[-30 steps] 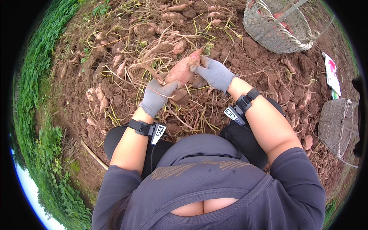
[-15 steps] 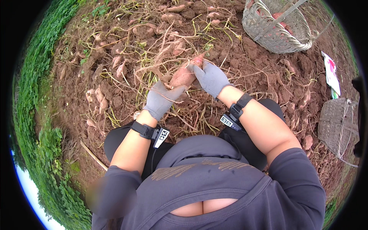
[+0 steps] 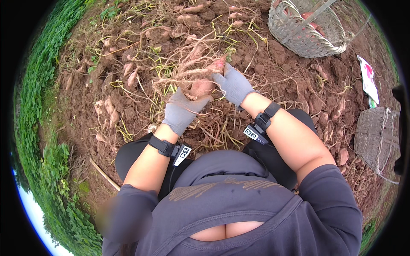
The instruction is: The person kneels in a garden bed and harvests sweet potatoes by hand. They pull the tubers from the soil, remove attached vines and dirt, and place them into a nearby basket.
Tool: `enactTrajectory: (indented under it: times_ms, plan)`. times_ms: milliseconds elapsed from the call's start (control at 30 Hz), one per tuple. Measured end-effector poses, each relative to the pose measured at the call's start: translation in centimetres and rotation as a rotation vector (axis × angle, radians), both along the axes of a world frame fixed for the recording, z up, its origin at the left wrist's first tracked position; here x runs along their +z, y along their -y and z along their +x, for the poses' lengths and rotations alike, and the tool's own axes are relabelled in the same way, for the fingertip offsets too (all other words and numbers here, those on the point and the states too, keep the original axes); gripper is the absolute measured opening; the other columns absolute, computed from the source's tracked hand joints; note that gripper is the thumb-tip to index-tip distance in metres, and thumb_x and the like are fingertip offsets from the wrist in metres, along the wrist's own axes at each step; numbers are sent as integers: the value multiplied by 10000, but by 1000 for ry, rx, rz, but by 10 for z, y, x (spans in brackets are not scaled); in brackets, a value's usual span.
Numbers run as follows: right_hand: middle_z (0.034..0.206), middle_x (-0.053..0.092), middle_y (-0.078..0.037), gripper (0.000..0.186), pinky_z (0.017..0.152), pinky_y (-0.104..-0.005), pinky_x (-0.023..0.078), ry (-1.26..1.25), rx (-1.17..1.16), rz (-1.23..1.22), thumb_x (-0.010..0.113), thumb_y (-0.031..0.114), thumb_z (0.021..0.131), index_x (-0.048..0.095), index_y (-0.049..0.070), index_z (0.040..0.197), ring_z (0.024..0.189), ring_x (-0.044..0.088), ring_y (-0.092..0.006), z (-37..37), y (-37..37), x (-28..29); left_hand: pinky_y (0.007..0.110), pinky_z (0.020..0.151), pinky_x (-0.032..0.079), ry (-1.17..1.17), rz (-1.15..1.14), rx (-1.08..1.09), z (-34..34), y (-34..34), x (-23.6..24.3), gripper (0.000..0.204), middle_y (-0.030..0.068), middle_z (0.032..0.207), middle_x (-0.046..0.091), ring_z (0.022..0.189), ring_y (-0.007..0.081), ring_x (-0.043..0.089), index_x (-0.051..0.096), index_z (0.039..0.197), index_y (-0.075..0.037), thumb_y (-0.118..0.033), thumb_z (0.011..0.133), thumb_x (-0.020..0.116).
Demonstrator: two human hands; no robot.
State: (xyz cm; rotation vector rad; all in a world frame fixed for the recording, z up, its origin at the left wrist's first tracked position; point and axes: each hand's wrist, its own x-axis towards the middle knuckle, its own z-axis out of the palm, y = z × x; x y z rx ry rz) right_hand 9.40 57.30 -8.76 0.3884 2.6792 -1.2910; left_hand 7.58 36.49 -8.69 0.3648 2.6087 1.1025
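Both my hands wear grey gloves. Between them is a large pinkish sweet potato (image 3: 202,88), with a tangle of stringy brown roots (image 3: 188,72) lying across its middle. My left hand (image 3: 183,110) grips its near end, thumb stretched along the near side and fingers partly hidden under roots. At the far, redder tip, my right hand (image 3: 234,86) is closed round the sweet potato, its fingertips partly out of sight behind it.
A woven basket (image 3: 305,42) with some reddish roots inside stands at the far right. Nearer on the right are a white and pink packet (image 3: 368,79) and another basket (image 3: 373,136). Loose sweet potatoes (image 3: 109,110) and vines litter the soil; a stick (image 3: 104,174) lies at left.
The root tangle now covers more of the sweet potato's middle, where its skin showed before. My left hand has shifted slightly right; my right hand has moved a little nearer to me.
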Motion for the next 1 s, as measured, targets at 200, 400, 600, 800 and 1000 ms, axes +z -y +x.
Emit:
enactTrajectory:
  times_ms: [200, 400, 600, 800, 1000]
  plan:
    - [1152, 696, -166, 648, 885, -359, 567, -13, -39, -605, 652, 449, 992, 519, -56, 1375, 1043, 694, -223, -6, -6, 15, 291, 869, 557, 418, 575, 100, -11, 12, 10, 580, 133, 1127, 715, 996, 153, 681, 573, 1336, 116, -256, 911, 704]
    - [1212, 683, -105, 533, 933, -340, 546, 47, -79, -1133, 732, 346, 962, 591, -20, 1324, 1058, 673, -180, 4, 5, 13, 347, 859, 559, 229, 324, -115, -14, 13, -1, 652, 211, 1109, 724, 1005, 227, 712, 588, 1282, 122, -443, 956, 603]
    - [1043, 744, -72, 470, 859, -310, 561, -179, -117, -874, 813, 360, 873, 681, 14, 1162, 943, 701, -171, -2, 10, -5, 515, 782, 575, 92, -26, -82, -19, 12, -29, 750, 335, 938, 705, 931, 482, 708, 553, 1231, 119, -583, 964, 548]
    - [999, 745, -114, 507, 841, -330, 553, -169, -216, -684, 816, 387, 846, 684, -12, 1131, 919, 703, -199, -1, 15, -10, 567, 759, 552, -61, -190, -113, -11, 4, -30, 702, 336, 927, 696, 883, 502, 695, 576, 1165, 67, -610, 998, 492]
    - [1173, 712, -181, 667, 900, -372, 543, -216, -185, -245, 820, 425, 792, 616, 3, 1266, 1044, 705, -287, 4, 14, -2, 544, 776, 554, -68, -383, -264, -7, 1, -20, 643, 298, 929, 714, 889, 473, 708, 599, 1104, 29, -597, 992, 511]
